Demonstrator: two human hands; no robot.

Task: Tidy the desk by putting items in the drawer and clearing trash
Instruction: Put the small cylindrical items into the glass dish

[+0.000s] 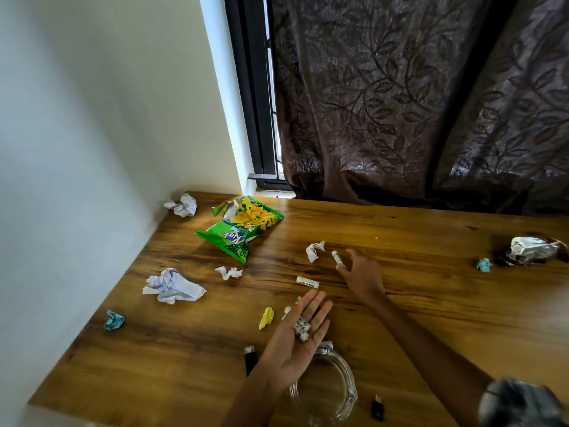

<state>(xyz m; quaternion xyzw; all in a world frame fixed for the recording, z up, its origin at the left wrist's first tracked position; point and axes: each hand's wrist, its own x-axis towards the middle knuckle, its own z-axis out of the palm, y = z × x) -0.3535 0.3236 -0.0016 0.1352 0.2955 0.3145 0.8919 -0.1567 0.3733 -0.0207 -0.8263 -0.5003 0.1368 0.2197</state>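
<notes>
wooden desk [431,288] w/ scattered paper wads, by curtain [400,103].

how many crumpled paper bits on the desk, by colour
white paper wads: 4
teal paper wads: 2
yellow paper wad: 1
total: 7, not counting a pale scrap half hidden behind the left hand

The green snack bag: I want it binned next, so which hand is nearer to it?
Left, narrowly. The left hand, palm up holding small batteries, lies below and right of the green snack bag; the right hand is farther right, pinching a battery.
</notes>
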